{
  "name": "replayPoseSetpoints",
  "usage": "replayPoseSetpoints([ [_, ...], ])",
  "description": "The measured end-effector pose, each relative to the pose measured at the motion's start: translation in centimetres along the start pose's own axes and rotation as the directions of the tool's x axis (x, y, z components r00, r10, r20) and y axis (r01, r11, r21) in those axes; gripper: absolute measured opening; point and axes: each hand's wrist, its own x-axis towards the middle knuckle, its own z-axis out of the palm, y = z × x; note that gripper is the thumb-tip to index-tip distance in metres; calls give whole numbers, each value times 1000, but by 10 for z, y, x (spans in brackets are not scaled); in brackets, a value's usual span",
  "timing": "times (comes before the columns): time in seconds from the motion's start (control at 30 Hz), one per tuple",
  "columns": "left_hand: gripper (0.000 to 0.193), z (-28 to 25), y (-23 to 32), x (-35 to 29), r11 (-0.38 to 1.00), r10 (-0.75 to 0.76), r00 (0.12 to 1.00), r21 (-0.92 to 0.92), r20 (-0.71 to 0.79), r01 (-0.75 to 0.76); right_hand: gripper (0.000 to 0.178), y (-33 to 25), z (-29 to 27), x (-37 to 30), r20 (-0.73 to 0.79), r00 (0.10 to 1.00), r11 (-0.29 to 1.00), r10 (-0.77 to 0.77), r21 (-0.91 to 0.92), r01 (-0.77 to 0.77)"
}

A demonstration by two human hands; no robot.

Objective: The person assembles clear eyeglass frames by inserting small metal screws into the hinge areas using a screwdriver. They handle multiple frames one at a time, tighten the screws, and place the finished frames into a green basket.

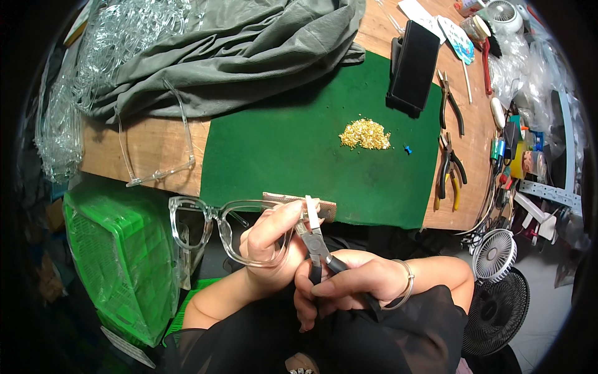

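Observation:
A clear eyeglass frame (227,240) is gripped in my left hand (273,240), its two rims reaching out to the left. My right hand (349,280) is wrapped round the dark handles of a pair of pliers (316,243). The plier jaws point up and sit right at the corner of the frame, by my left fingertips. Whether the jaws pinch a small part there I cannot tell. Just behind my fingers, a metal-looking strip (274,197) lies along the near edge of the green mat (280,156).
Small gold-coloured pieces (366,134) lie heaped on the mat, with a blue pin (408,149) beside them. A black phone (414,68) and two more pliers (450,103) are at right. Another clear frame (165,171) rests left, near grey cloth (249,62). A green crate (118,249) stands below.

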Motion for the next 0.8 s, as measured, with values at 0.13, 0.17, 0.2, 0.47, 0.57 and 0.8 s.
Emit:
replayPoseSetpoints([
  [0.13, 71, -7, 0, 3, 989, 48, 989, 130, 139, -66, 12, 3, -5, 1, 31, 999, 996, 9, 85, -11],
  [0.17, 70, -7, 0, 4, 983, 75, 986, 155, 149, -99, 12, 5, -6, 2, 34, 999, 996, 6, 90, -9],
  [0.2, 68, -6, -1, 3, 981, 83, 990, 168, 115, -101, 13, 6, -6, 3, 52, 999, 995, -16, 99, 11],
  [0.47, 62, -1, -9, 4, 974, 155, 985, 157, 75, -165, 21, 19, -9, 15, 106, 978, 964, -178, 217, 152],
  [0.57, 63, -3, -12, -1, 954, 155, 986, 249, 60, -166, 26, 21, -7, 20, 48, 979, 964, -199, 189, 187],
  [0.8, 64, -7, -11, 6, 967, 126, 985, 205, 119, -149, 34, 27, -8, 30, 62, 939, 941, -337, -2, 338],
])
